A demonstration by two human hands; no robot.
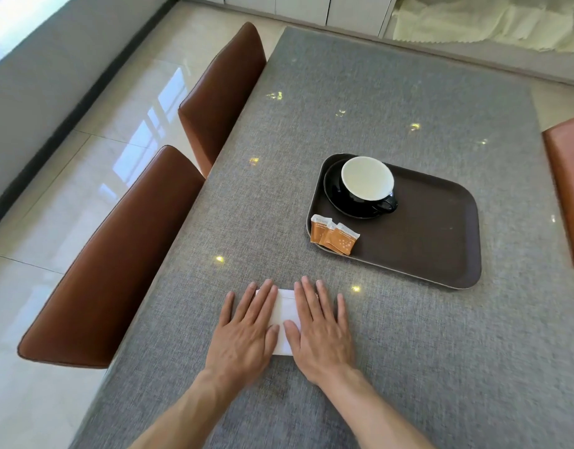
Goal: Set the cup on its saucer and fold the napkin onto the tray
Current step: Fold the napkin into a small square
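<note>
A black cup (366, 184) with a white inside stands upright on its black saucer (336, 196) at the far left corner of the dark brown tray (434, 234). A folded white napkin (286, 314) lies on the grey table, near the front edge and left of the tray. My left hand (246, 332) and my right hand (321, 325) lie flat on the napkin, fingers spread, pressing its two sides. Only a strip of napkin shows between them.
Three orange sachets (334, 234) rest on the tray's near left corner, over its rim. Two brown chairs (117, 264) stand along the table's left side and another chair (567, 186) at the right edge. The grey table (376, 102) stretches beyond the tray.
</note>
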